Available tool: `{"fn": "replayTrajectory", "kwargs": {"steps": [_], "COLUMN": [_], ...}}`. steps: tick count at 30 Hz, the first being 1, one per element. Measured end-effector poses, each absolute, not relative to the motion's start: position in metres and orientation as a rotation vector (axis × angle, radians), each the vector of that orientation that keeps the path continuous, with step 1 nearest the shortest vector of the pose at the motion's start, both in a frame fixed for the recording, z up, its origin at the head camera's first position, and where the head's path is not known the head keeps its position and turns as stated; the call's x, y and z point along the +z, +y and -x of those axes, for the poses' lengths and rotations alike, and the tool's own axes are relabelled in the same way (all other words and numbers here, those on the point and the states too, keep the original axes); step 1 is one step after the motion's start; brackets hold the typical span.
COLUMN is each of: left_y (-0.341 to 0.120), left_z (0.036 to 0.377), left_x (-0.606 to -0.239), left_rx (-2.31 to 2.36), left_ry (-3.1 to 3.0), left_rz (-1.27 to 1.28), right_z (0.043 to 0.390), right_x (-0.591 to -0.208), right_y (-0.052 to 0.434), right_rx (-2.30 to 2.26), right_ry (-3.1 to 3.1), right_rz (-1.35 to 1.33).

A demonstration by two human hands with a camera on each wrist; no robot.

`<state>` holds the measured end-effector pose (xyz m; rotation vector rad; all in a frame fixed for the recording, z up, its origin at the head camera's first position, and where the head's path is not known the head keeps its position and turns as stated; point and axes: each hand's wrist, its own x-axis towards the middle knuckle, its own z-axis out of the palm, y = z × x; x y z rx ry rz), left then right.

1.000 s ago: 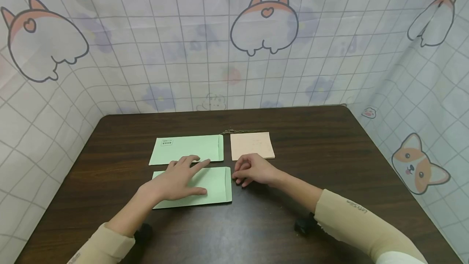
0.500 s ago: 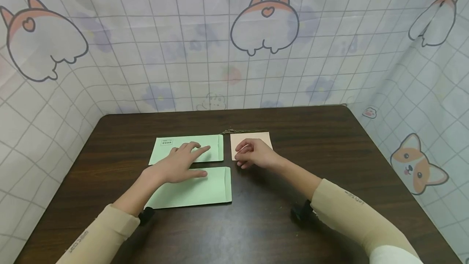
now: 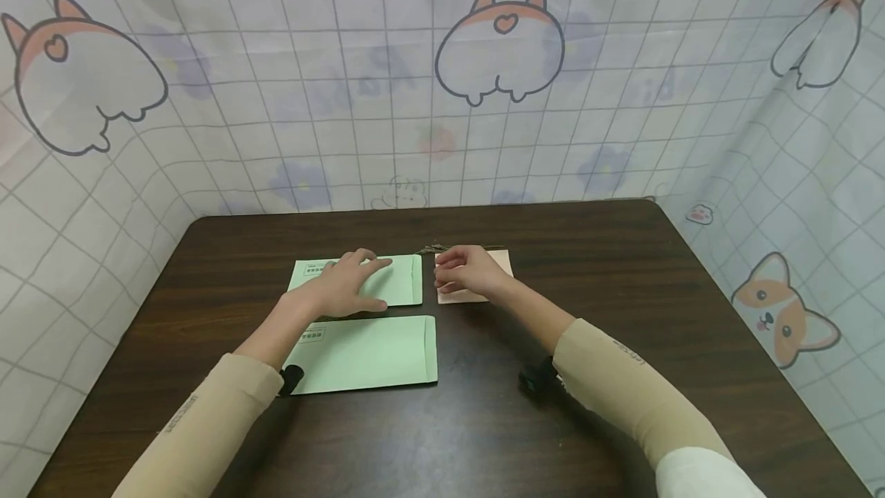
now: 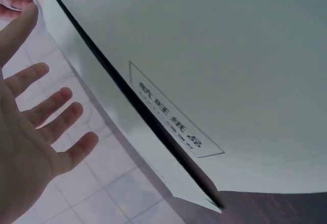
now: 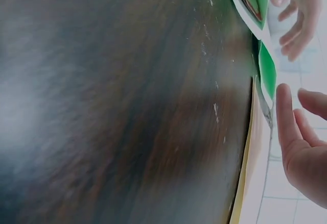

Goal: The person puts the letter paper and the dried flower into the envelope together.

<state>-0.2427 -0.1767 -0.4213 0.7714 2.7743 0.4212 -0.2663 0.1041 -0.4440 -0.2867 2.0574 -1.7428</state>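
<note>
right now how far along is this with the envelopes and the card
Early on. Laid out: two green envelopes, the near envelope flat and untouched, the far envelope under the left hand. In hand: the right hand rests over the peach card, not visibly gripping it. Left: the card is still outside both envelopes.

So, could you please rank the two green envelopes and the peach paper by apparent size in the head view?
1. Near green envelope, which looks largest, though it lies closest to the camera.
2. Far green envelope, partly covered by the left hand, so the gap is unsure.
3. Peach paper, mostly hidden under the right hand.
</note>
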Motion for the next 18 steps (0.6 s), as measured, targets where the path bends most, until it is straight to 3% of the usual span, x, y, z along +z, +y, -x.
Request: {"fn": "replayTrajectory", "kwargs": {"steps": [18], "left_y": [-0.176], "left_z": [0.272], "left_x": [-0.425], "left_rx": [0.332], "left_ry": [2.658], "left_rz": [-0.652], "right_z": [0.285], "right_x": [-0.456], "right_y": [0.080], "right_rx": [-1.687], "right_ry": [2.073], "right_rz": [0.283]}}
